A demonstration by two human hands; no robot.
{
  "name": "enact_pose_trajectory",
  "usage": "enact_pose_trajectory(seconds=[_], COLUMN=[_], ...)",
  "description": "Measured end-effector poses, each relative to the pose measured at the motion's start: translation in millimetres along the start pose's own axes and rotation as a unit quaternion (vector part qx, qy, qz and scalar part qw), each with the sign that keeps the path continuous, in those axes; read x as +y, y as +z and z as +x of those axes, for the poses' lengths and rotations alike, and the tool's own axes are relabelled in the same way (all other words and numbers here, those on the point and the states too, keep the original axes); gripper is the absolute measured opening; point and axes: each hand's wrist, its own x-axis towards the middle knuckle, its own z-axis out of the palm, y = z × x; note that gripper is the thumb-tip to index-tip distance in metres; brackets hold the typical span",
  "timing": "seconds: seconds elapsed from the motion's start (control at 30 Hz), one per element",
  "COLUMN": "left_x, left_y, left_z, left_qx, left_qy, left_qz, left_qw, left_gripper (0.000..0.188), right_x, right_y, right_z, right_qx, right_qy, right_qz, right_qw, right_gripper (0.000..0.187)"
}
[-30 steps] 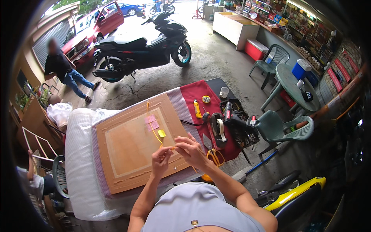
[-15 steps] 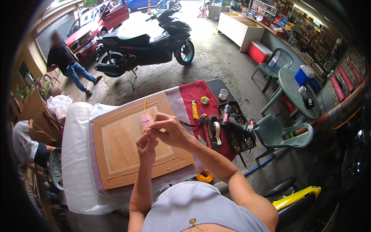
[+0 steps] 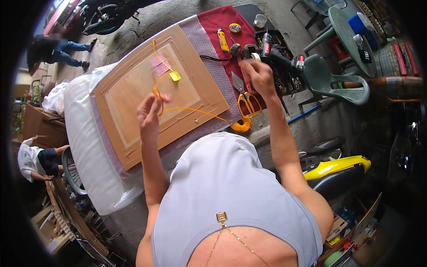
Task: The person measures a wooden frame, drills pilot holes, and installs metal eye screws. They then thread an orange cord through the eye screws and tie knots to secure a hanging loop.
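The fingers (image 3: 153, 100) of the left hand (image 3: 149, 113) are pinched together on an orange cord (image 3: 187, 109), which loops above the wooden panel (image 3: 133, 93) and runs across its near right corner to a coil (image 3: 242, 127) at the table's near edge. The right hand (image 3: 258, 75) reaches to the red cloth (image 3: 218, 20) at the table's right edge, fingers curled over tools beside the orange-handled scissors (image 3: 244, 95); whether they grip anything cannot be determined. The panel lies on white bubble wrap (image 3: 86, 147).
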Motion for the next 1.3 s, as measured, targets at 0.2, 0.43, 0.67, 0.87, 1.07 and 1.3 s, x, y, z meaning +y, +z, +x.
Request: enact_pose_trajectory(seconds=[0.2,0.43,0.67,0.87,1.07,1.3], left_x=[-50.6,-60.6,-63.9,-61.2,-60.6,-62.0], left_y=[-16.1,-7.6,-1.1,8.3,12.4,13.1], left_z=[-29.4,-2.6,5.7,20.2,24.9,25.4], left_qx=[-0.040,0.006,0.031,0.019,0.013,0.011], left_qy=[-0.230,-0.120,-0.079,-0.053,-0.041,-0.039], left_qz=[0.048,0.114,0.131,0.123,0.117,0.130], left_qw=[0.971,0.986,0.988,0.991,0.992,0.991], left_gripper=[0.017,0.015,0.014,0.014,0.014,0.013], right_x=[159.7,136.8,-21.8,-71.9,-60.8,-56.8], right_y=[30.7,37.8,65.0,78.3,83.8,85.0], right_z=[-108.9,-95.2,-137.5,-133.8,-135.7,-134.2], right_qx=[-0.052,-0.004,-0.202,-0.334,-0.303,-0.295], right_qy=[0.101,0.214,0.158,0.242,0.311,0.309], right_qz=[-0.404,-0.171,0.502,0.425,0.458,0.473], right_qw=[0.907,0.962,0.826,0.806,0.776,0.771], right_gripper=[0.041,0.055,0.080,0.088,0.090,0.085])
